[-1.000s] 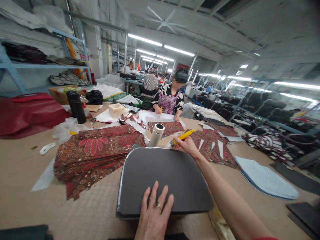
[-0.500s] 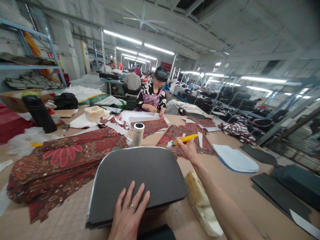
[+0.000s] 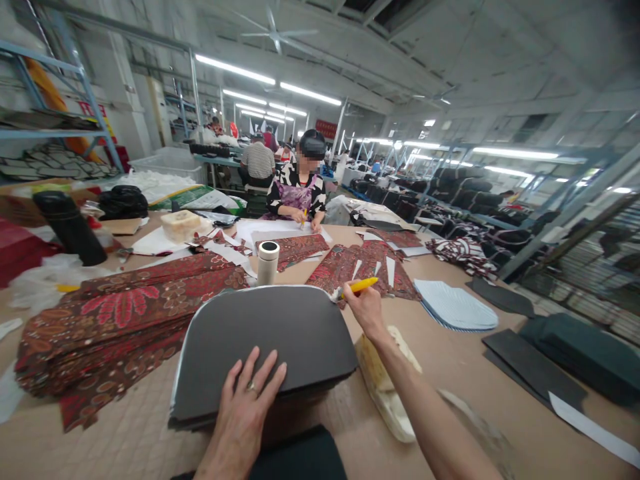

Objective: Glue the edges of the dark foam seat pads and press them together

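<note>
The round-cornered, flat sheets (image 3: 270, 320), stacked toward the near edge of the tan tabletop (image 3: 445, 347), are dark grey with white along the rim. The slim brush handle (image 3: 366, 285) is yellow. Long fabric strips (image 3: 145, 307), toward the left edge: brown, red floral print. Curved fabric panels (image 3: 455, 303), toward the right edge: pale blue, striped.

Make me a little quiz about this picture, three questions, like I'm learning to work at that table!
1. Which hand holds the yellow-handled tool?

2. True or false: the left hand lies on the flowery cloth.

3. Choose one. What stands just beyond the far edge of the dark stack?
A) a black bag
B) a pale flask
C) a red bag

Key:
1. The right hand.
2. False: it lies spread on top of the dark stack.
3. B.
</note>
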Motion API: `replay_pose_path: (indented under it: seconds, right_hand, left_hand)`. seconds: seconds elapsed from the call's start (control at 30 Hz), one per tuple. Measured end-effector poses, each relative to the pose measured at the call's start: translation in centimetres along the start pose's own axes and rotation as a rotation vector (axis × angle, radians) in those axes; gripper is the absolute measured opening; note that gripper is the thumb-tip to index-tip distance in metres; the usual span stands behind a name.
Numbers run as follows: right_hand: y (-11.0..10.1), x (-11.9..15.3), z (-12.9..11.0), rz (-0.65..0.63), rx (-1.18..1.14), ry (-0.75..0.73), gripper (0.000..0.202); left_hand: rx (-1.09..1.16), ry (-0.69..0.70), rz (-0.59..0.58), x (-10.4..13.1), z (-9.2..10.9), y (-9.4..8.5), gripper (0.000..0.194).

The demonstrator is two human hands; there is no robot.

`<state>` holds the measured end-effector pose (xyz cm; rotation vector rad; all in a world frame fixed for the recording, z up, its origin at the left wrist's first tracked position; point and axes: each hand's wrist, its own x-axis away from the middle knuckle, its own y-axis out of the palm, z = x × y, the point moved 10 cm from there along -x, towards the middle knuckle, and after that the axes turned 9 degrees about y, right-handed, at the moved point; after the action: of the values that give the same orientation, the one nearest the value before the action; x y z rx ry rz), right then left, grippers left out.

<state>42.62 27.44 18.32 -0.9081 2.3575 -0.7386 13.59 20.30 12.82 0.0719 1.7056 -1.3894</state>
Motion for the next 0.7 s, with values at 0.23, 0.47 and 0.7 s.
replay_pose_path:
  seconds: [0.23, 0.47, 0.7]
  right_hand:
    - [-3.5, 4.4, 0.6, 0.027, 0.045, -0.002, 0.036]
    - [-6.8, 10.8, 1.9, 0.036, -0.044, 0.033, 0.038]
    - [-11.6, 18.7, 1.3, 0.169, -0.133, 0.178, 0.04]
  left_hand:
    - [-0.03, 0.038, -0.046, -0.2, 0.1, -0.2, 0.051]
    - [-0.04, 0.09, -0.146, -0.1, 0.6, 1.0, 0.052]
    - [0.402, -0.109, -0.229, -1.9, -2.0, -3.3, 0.039]
